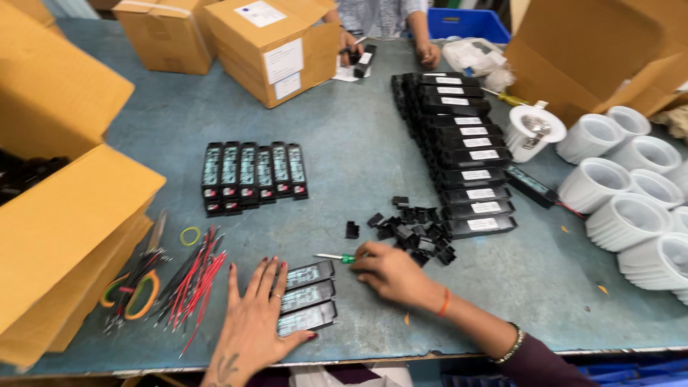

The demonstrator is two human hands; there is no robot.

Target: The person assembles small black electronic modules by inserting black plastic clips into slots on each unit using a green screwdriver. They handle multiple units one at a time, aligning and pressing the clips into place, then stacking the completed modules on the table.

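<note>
- Step in hand, as judged: assembly of small black driver modules (pixel 307 297), three of which are laid side by side on the counter (pixel 344 165) at the near edge; a small part appears to be fetched for them.
- Left hand (pixel 256 309): laid flat, fingers spread, palm down on the left ends of the three modules, which are pinned rather than grasped; grip released, nothing enclosed.
- Right hand (pixel 390 272): fingers curled at the near edge of a heap of small black clips (pixel 412 228); a green-handled screwdriver (pixel 337 257) lies at its fingertips. Whether anything is pinched cannot be told, the fingertips being turned away.
- Modules relative to the grip: directly under the left palm and just left of the right hand, nearly touching it.
- Next move, as judged: one clip would have to be singled out of the heap and carried the short way left to a module end, the pinning hand kept firm.
- Left of the left hand: a bundle of red and black wires (pixel 190 283), scissors (pixel 132 290), a yellow rubber band (pixel 190 236).
- Beyond the hands: six modules in a row (pixel 252 175), a long stack of labelled black units (pixel 466 154).
- Far right: white round housings (pixel 631 208).
</note>
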